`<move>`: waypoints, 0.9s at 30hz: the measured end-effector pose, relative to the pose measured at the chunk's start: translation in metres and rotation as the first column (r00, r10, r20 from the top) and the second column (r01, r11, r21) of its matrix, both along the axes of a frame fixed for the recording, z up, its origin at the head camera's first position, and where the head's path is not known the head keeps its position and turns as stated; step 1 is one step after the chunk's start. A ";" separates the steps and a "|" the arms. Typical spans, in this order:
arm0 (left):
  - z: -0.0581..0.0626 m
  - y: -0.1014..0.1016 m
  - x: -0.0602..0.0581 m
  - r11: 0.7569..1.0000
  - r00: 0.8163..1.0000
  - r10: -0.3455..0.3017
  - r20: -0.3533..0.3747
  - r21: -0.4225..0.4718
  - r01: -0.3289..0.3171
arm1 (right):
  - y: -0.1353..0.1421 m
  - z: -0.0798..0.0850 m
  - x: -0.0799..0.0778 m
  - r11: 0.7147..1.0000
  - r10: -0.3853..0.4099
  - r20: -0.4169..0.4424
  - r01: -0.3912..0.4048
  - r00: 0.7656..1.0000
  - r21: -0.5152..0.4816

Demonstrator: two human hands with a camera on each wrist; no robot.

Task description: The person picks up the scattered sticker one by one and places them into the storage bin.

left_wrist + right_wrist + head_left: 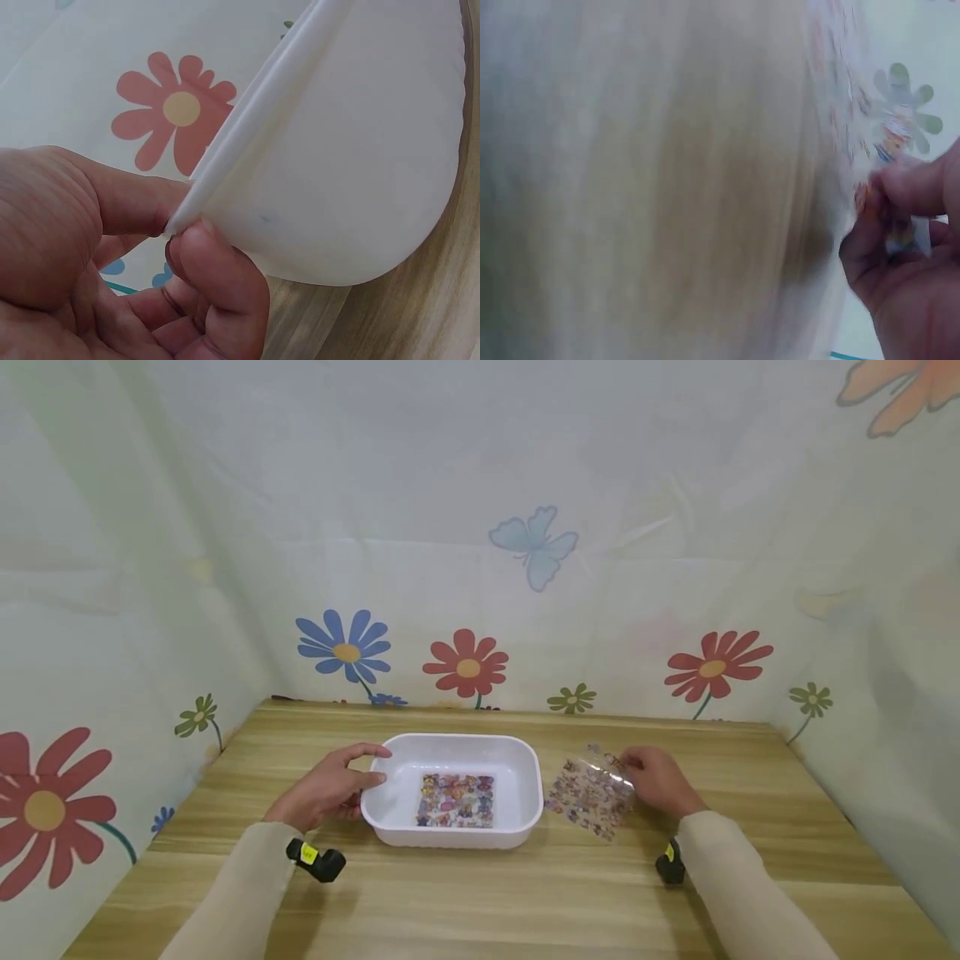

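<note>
Plainly, my left hand (333, 789) pinches the white tray (450, 837) by its left rim, thumb and finger on either side; a light grip should steady it without tipping. My right hand (660, 779), fingers curled, pinches the clear printed sheet (588, 797) by its right side, near the tray's right end; holding something so thin by its margin ought to spare it creases. A patterned sheet (456, 800) lies inside the tray. Glare and blur hide plenty: I cannot tell whether my sheet touches the table (525, 902), or how many layers I hold.
</note>
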State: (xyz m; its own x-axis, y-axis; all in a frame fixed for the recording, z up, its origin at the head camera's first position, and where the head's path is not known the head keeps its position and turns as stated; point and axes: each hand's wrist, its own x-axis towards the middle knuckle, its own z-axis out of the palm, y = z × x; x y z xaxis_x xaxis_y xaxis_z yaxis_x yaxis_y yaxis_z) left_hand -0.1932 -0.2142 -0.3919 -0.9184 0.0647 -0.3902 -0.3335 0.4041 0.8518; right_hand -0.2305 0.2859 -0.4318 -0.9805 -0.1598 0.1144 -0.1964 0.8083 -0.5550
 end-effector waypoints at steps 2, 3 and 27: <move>0.000 0.000 0.000 1.000 1.000 -0.002 -0.001 -0.008 0.002 | 0.001 0.003 0.002 1.000 -0.015 -0.003 0.015 1.000 -0.008; 0.001 0.001 0.000 1.000 1.000 -0.001 -0.002 -0.011 0.001 | 0.002 0.005 0.002 1.000 -0.024 -0.005 0.024 1.000 -0.019; 0.002 0.002 0.000 1.000 1.000 0.004 -0.008 -0.016 -0.004 | 0.008 0.039 0.002 0.936 -0.002 0.112 0.041 0.994 -0.349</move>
State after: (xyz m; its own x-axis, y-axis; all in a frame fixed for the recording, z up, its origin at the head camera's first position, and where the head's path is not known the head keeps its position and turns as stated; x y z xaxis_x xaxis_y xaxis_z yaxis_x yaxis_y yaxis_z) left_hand -0.1931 -0.2121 -0.3897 -0.9218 0.0545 -0.3838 -0.3284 0.4166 0.8477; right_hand -0.2286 0.2942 -0.3923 -0.9928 -0.1072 0.0526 -0.1042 0.5625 -0.8202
